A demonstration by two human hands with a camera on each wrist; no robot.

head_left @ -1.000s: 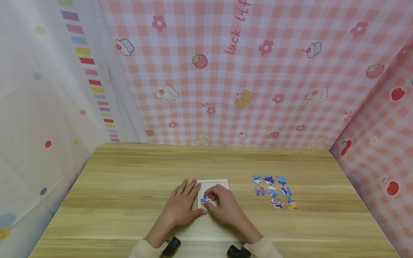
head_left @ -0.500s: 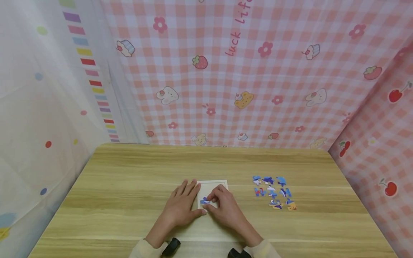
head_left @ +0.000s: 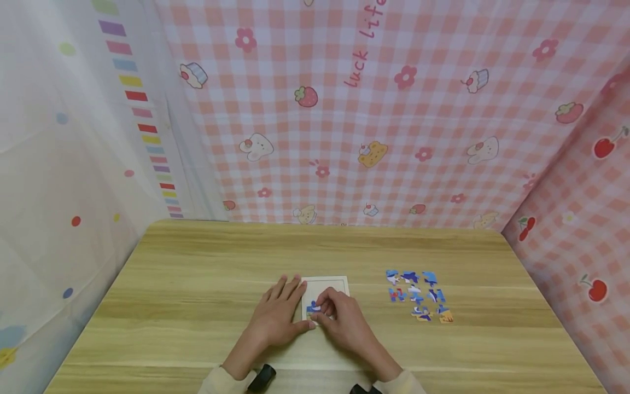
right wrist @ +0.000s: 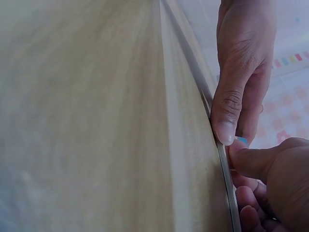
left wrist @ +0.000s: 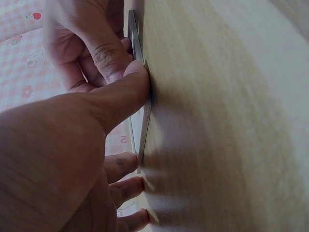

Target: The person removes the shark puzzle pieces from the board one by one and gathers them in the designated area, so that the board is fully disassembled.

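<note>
- Your right hand has crept slightly farther onto the puzzle tray since a second ago, fingertips curled, pinching a blue puzzle piece at the tray's near-left corner; seating looks under way.
- Your left hand stays spread flat on the desk, thumb steadying the tray's edge.
- The loose pieces lie unmoved, farther right.

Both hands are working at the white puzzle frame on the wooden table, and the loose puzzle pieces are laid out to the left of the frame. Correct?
Not quite. The loose puzzle pieces lie to the right of the puzzle frame, as the head view shows. The left hand and right hand are at the frame on the table.
</note>
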